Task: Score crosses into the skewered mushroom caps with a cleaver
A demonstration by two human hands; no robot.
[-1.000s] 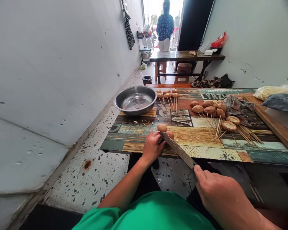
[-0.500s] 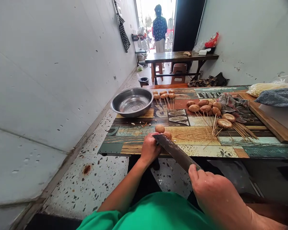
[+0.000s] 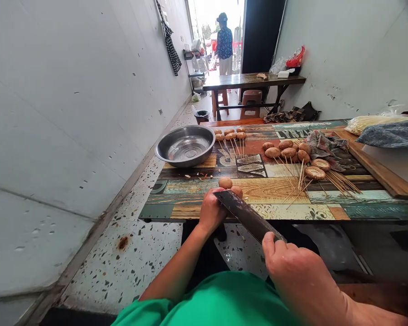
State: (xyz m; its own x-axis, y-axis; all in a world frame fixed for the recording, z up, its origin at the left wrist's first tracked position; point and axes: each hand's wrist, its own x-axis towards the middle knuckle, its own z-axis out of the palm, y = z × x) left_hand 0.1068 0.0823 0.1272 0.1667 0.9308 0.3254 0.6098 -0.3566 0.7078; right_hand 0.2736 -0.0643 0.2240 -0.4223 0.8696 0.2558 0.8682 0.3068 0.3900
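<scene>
My left hand is closed at the table's near edge, against two brown, rounded pieces that look like mushroom caps. The cleaver's blade hides part of its fingers and their contact. My right hand grips the cleaver by its handle. The dark blade slants up to the left, its far end over my left fingers and beside the caps. Several skewered caps lie to the right, two showing pale undersides. Loose bamboo skewers fan out near them.
A steel basin stands at the table's left, with small scraps before it. More skewered caps lie beside it. A crumpled cloth and a wooden board are at the right. Beyond another table, a person stands in the doorway.
The cleaver and my right hand have shifted slightly left, and the blade face has tilted a little. My left hand stays in place. The view has turned slightly.
</scene>
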